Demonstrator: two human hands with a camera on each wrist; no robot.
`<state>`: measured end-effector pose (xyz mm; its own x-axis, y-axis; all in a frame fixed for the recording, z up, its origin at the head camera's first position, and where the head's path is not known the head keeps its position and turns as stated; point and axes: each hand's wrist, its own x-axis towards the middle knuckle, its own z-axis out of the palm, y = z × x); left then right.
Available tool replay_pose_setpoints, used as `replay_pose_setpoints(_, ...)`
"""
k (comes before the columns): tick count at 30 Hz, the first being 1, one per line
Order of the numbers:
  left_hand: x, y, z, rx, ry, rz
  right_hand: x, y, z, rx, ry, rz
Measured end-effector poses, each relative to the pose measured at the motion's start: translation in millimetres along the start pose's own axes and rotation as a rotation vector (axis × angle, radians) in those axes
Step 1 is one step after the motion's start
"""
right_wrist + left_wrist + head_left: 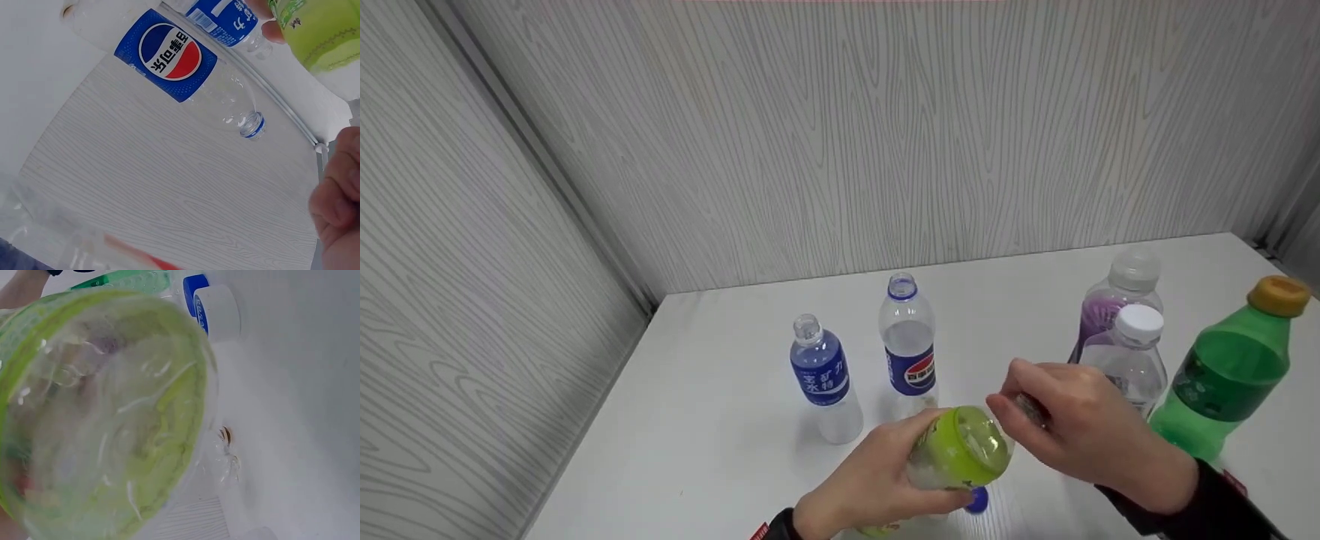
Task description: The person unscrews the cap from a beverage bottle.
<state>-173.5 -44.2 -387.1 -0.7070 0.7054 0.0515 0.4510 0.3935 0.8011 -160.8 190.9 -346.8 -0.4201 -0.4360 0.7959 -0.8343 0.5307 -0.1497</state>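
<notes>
My left hand [877,476] grips a clear plastic bottle with a lime-green label [941,454], tilted so its broad round base points right. That base [112,422] fills much of the left wrist view. Close beside it is my right hand [1091,427], fingers curled, with a small dark, mottled thing [1030,409] showing between thumb and forefinger; I cannot tell what it is. The right wrist view has this right hand [337,191] at its right edge, below the lime-labelled bottle [326,34]. A blue cap [977,500] lies on the table under the held bottle.
Uncapped, a blue-labelled water bottle [821,379] and a Pepsi bottle [910,349] stand behind. On the right are a purple-labelled bottle [1099,311], a white-capped bottle [1138,326] and a green bottle with an orange cap [1234,360]. Wood-grain panels [847,135] enclose the table.
</notes>
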Motion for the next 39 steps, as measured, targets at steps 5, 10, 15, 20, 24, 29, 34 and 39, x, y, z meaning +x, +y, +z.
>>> replay_pose_setpoints(5,0.1,1.2,3.8,0.06,0.08,0.009,0,-9,-2,-0.064,-0.109,0.279)
replay_pose_setpoints(10,1.5,-0.3,8.4,0.199,0.188,0.037,4,-15,-2,-0.064,-0.162,0.482)
replay_pose_setpoints(15,2.6,-0.6,14.3,0.394,0.287,0.059,5,-17,0,-0.091,-0.191,0.576)
replay_pose_setpoints(20,2.2,-1.0,18.4,0.589,0.373,0.108,6,-16,2,-0.103,-0.196,0.603)
replay_pose_setpoints(24,2.5,-1.2,19.7,0.624,0.395,0.129,4,-15,4,-0.123,-0.157,0.566)
replay_pose_setpoints(29,2.1,-0.7,18.9,0.565,0.375,0.131,3,-13,6,-0.127,-0.06,0.461)
replay_pose_setpoints(34,1.8,0.4,16.9,0.462,0.323,0.109,2,-10,7,-0.112,0.01,0.352)
replay_pose_setpoints(39,2.2,0.5,14.1,0.361,0.255,0.074,1,-9,7,-0.081,0.021,0.318)
